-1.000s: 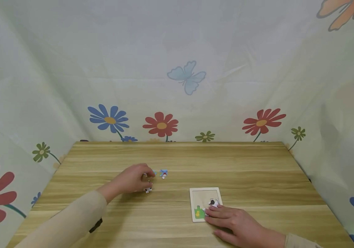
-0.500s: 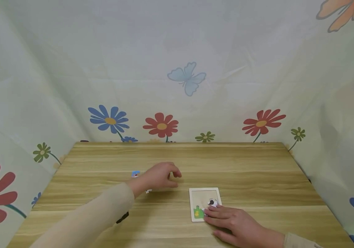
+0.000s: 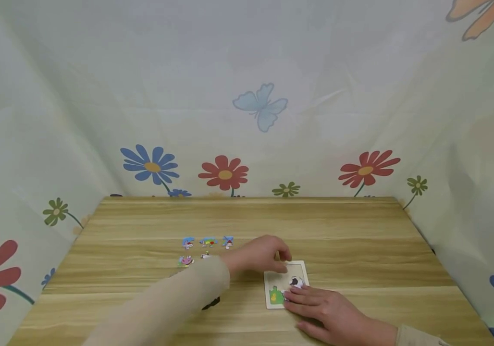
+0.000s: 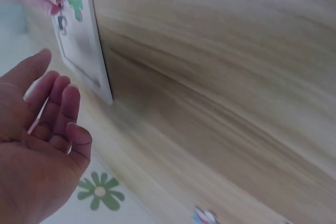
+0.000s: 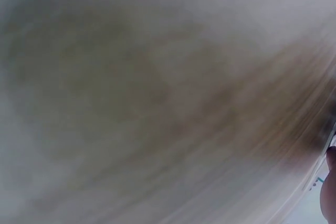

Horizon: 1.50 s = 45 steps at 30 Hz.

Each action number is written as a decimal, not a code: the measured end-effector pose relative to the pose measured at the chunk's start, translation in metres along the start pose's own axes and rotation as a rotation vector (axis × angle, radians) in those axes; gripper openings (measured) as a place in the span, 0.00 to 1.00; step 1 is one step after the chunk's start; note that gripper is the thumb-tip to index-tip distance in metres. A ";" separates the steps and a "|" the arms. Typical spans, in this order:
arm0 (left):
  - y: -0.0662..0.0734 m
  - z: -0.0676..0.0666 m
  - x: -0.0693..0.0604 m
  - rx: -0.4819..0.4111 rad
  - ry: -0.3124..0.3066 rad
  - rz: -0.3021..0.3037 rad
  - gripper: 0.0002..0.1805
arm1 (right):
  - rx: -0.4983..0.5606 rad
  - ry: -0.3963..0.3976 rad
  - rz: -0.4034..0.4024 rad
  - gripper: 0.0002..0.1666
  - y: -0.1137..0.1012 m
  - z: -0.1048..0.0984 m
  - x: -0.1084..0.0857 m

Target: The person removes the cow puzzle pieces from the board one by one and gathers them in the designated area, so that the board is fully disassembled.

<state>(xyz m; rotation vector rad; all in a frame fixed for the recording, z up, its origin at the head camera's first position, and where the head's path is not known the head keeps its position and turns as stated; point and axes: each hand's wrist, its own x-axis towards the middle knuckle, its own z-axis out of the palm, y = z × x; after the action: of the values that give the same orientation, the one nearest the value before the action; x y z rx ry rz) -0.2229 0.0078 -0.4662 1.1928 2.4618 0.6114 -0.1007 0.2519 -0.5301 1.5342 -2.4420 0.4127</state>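
wood-grain table (image 3: 351,230) below; from here i see left hand (image 3: 261,253) relaxed, thumb apart, near the puzzle frame (image 3: 278,280), right hand (image 3: 331,312) resting on it, fingers extended.

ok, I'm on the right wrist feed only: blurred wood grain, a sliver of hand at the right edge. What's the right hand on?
Observer: Head view shows the right hand resting its fingers on the near right part of a pale puzzle board.
Operator: Anything in the board's near left corner?
Observer: Yes, a green piece with a yellow print.
Operator: And the left hand?
Observer: The left hand is at the board's far edge, thumb and index finger parted; I can't tell from here whether it touches the board.
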 end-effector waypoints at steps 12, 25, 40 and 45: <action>0.018 0.016 0.013 -0.006 -0.029 0.041 0.07 | -0.033 0.086 -0.088 0.31 -0.004 0.000 0.003; 0.017 0.022 0.017 -0.119 -0.065 -0.007 0.08 | -0.021 0.082 -0.089 0.30 -0.002 0.002 -0.002; 0.024 0.024 0.014 -0.200 -0.062 -0.027 0.04 | -0.018 0.106 -0.104 0.30 -0.001 0.003 0.000; 0.027 0.025 0.013 -0.202 -0.044 -0.062 0.03 | -0.015 0.103 -0.104 0.29 -0.001 0.002 0.001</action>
<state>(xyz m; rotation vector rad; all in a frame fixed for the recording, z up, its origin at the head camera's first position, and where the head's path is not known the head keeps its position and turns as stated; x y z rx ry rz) -0.2011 0.0390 -0.4753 1.0367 2.3276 0.7856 -0.1000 0.2499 -0.5317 1.5846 -2.2719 0.4410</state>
